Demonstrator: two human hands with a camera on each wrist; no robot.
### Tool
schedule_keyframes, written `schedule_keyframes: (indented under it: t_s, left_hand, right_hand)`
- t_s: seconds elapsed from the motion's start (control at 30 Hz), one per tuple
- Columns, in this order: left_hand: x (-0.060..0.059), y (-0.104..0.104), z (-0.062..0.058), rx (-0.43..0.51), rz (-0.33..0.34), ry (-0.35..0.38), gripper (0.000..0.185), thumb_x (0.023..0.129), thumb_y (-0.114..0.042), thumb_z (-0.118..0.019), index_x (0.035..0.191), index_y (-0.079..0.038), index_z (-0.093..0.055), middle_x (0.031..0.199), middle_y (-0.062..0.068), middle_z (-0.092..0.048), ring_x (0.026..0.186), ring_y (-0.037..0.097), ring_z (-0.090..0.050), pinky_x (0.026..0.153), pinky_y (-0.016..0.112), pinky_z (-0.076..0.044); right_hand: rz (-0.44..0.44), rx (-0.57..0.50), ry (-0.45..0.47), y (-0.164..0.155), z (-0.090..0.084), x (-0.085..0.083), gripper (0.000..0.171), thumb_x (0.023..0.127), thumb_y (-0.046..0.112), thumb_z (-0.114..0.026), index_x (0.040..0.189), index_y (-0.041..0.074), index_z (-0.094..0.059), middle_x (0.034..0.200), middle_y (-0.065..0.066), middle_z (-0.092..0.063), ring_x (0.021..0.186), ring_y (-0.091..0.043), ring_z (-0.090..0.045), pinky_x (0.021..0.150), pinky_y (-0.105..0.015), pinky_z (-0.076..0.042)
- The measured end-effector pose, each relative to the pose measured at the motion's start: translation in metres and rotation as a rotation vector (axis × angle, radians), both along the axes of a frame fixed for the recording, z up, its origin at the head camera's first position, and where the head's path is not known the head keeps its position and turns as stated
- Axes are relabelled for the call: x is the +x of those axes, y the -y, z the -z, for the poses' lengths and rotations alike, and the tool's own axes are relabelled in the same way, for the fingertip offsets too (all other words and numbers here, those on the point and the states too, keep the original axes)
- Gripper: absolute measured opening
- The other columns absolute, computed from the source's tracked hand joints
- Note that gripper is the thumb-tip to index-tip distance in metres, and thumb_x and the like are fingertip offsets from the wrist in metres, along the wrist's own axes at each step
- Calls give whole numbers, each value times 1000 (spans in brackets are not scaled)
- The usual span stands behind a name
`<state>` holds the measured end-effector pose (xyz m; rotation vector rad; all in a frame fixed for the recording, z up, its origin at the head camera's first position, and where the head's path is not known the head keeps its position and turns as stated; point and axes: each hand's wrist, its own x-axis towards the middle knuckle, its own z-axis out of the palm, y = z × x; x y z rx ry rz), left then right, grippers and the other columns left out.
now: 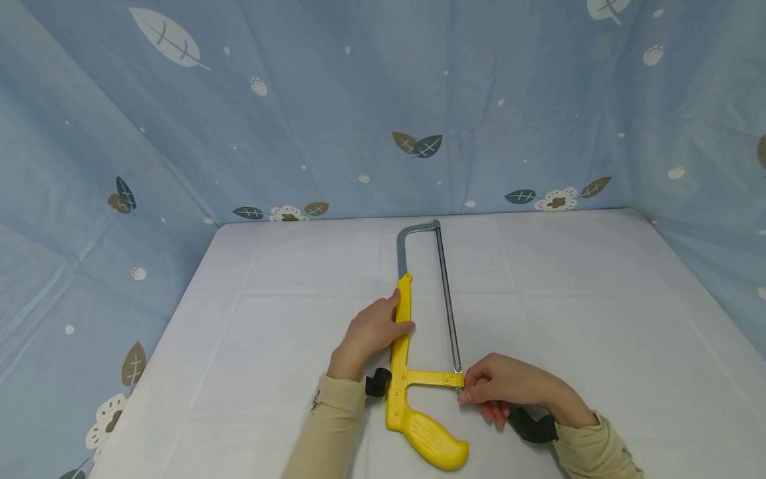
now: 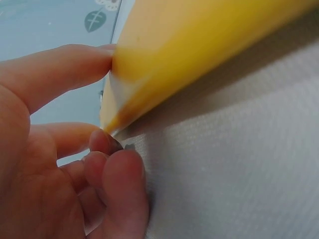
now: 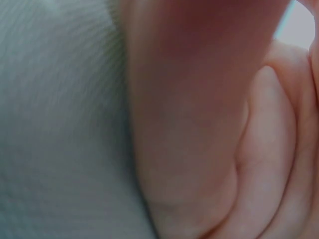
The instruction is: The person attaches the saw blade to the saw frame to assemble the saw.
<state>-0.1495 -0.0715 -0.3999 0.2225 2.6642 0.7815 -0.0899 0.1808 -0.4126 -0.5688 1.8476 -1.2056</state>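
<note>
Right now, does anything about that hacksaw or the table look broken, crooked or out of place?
Nothing stands out. The yellow hacksaw lies flat on the white table, blade straight in its frame. The left hand holds the frame; the right hand pinches at the blade's near end.

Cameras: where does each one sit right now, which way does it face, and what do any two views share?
Head: worn on the head, looking forward and down at the white table; shows the left hand on the yellow hacksaw, the right hand at the blade's near end, and both sleeves.
Left wrist: at the left hand, facing its fingers against the hacksaw.
Right wrist: pressed close to the right hand; only skin and cloth show.
Shared: head and left wrist views both show the hacksaw and left hand.
</note>
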Motion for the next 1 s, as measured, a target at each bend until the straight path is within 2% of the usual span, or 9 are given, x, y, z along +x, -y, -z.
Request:
schedule_keyframes:
  t_s: [0.3, 0.77, 1.0]
  left_hand:
    - [0, 0, -2, 17, 8, -13, 75, 82, -38, -59, 142, -11, -23, 125, 10, -49, 88, 17, -49, 76, 33, -40]
    - [1, 0, -2, 6, -2, 6, 75, 83, -39, -59, 142, -12, -23, 123, 9, -49, 87, 17, -48, 77, 33, -40]
    - [2, 0, -3, 16, -6, 7, 75, 83, -38, -59, 142, -11, -24, 124, 9, -49, 87, 17, -48, 77, 34, -40]
  right_hand:
    - [-16, -16, 8, 0, -1, -1, 23, 86, 28, -58, 79, 6, -64, 53, -4, -57, 41, -17, -54, 37, -25, -39]
    - [-47, -63, 24, -3, 1, -2, 17, 87, 21, -57, 84, 6, -64, 54, -3, -56, 42, -16, -54, 38, -23, -39]
    - [-27, -49, 21, -2, 0, -1, 16, 85, 22, -60, 83, 6, -64, 54, -4, -56, 42, -17, -55, 37, -24, -39]
